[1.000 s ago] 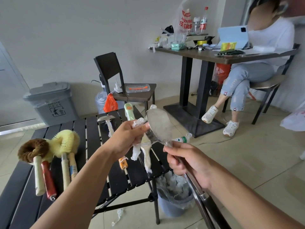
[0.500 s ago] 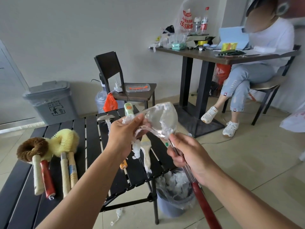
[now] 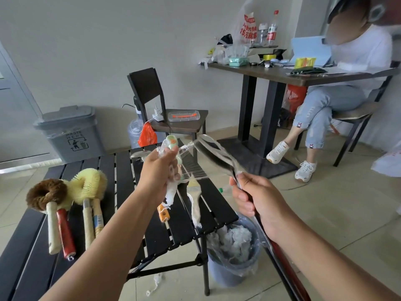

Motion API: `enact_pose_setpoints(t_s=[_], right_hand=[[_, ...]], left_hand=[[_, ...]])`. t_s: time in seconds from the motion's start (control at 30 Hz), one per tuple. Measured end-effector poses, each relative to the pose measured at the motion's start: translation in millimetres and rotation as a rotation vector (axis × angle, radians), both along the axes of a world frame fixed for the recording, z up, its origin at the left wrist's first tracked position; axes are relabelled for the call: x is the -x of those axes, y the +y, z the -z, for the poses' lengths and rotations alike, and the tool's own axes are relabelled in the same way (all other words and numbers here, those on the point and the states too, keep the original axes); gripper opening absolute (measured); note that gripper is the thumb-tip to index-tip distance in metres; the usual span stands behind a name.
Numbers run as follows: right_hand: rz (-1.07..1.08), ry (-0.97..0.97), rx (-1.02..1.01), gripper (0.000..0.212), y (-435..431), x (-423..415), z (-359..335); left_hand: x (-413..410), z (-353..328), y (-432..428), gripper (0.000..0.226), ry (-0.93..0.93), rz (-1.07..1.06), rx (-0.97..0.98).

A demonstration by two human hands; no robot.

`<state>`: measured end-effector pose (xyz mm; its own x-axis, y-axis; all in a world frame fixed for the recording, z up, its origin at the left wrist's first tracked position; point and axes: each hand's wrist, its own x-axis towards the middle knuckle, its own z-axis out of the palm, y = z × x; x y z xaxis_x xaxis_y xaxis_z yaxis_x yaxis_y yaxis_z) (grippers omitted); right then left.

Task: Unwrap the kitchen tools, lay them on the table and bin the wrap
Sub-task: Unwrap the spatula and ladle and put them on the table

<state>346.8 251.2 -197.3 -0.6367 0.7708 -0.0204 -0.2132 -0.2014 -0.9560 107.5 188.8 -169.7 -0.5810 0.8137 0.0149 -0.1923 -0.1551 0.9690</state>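
Unwrapping step: right hand (image 3: 258, 200) fisted round the ladle (image 3: 213, 152) handle above the table (image 3: 184, 224), left hand (image 3: 159, 170) clutching bunched wrap (image 3: 170, 193) strung to its bowl; next, likely, tear free and bin (image 3: 227, 276) it.

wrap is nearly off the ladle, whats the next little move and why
Probably pull the left hand away from the ladle to free the last film. That hand grips a bunched wad of wrap, yet thin stretched strands run from it to the ladle's bowl, while the right hand holds the ladle. Then the wad can go into the blue bin.
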Motion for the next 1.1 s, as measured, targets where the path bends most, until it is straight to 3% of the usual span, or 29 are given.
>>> enact_pose_setpoints(t_s=[0.2, 0.37, 0.47, 0.57, 0.63, 0.87, 1.0, 1.1], right_hand=[[-0.076, 0.251, 0.241, 0.030, 9, -7, -13], [-0.131, 0.295, 0.410, 0.032, 5, -12, -15], [-0.081, 0.127, 0.285, 0.029, 0, -11, -18], [-0.046, -0.046, 0.085, 0.042, -4, -9, -21], [-0.034, -0.063, 0.050, 0.048, -4, -9, -21], [0.062, -0.091, -0.022, 0.031, 5, -3, -3], [0.115, -0.226, -0.196, 0.043, 9, 0, 11], [0.154, -0.194, -0.138, 0.043, 16, -1, 15]], left_hand=[[-8, -10, -2, 0.048, 0.262, 0.174, 0.087], [-16, -6, -2, 0.057, 0.267, 0.080, 0.101], [-21, -1, -3, 0.056, 0.231, 0.068, 0.102], [-23, -3, -3, 0.060, 0.221, 0.100, 0.080], [-23, -2, -3, 0.058, 0.190, 0.123, 0.050], [-20, -1, -4, 0.054, 0.100, 0.236, 0.048], [-21, -2, -8, 0.038, 0.358, 0.270, 0.182], [-18, 1, -8, 0.033, 0.421, 0.185, 0.193]])
